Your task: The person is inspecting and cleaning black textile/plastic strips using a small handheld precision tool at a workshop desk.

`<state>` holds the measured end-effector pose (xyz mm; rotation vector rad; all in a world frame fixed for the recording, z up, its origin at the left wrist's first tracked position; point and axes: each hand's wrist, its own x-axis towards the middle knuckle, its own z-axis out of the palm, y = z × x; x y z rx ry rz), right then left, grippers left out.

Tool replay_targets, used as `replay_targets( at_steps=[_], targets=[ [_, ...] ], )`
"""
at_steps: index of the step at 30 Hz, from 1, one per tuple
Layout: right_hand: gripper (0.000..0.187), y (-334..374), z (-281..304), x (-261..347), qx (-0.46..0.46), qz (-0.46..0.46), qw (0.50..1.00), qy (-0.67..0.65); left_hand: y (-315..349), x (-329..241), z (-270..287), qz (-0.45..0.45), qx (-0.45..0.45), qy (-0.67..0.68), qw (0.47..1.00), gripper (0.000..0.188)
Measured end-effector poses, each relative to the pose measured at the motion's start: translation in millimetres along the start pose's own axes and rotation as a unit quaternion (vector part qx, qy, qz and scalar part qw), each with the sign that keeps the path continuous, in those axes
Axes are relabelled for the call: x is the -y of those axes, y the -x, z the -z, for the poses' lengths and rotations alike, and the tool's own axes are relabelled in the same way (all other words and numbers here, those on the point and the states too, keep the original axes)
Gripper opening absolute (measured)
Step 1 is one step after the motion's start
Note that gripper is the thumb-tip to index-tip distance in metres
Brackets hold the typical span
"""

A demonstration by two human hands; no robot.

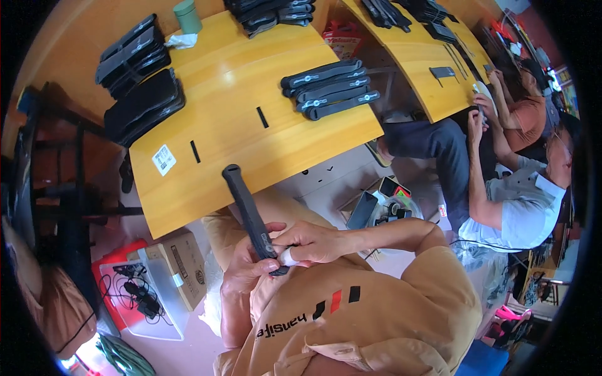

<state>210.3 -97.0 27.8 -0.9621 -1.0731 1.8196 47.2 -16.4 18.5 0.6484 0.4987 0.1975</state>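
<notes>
A long dark-grey fabric strap [246,203], folded into a narrow loop, slants from over the table's near edge down to my chest. My left hand [241,266] is wrapped round its lower end, thumb across the front near a small pale print. My right hand [313,243] is closed in a pinch against the same end. Something white [287,257] shows at its fingertips; whether it is a finger wrap or a small held piece I cannot tell. On the table [232,94] ahead lie a row of similar straps [329,88] and two short black strips, one strip [262,117] nearer them.
Stacked black straps [132,56], a green canister [187,17] and a white label sheet [164,160] are on the table. A clear plastic bin [147,307] with cables stands at lower left beside a cardboard box [182,269]. Two people sit working at the right-hand table [420,69].
</notes>
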Motion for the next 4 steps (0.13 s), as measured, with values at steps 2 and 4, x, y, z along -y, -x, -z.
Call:
replay_targets(
  at_steps=[2,4],
  targets=[
    [0.019,3,-2,3,-0.010,-0.022,0.997,-0.067,8,2,4,0.005,-0.003,0.012,1.000,0.080],
    [0.022,8,19,16,-0.052,-0.192,0.957,-0.209,16,5,19,0.021,0.042,0.006,0.999,0.083]
  ],
)
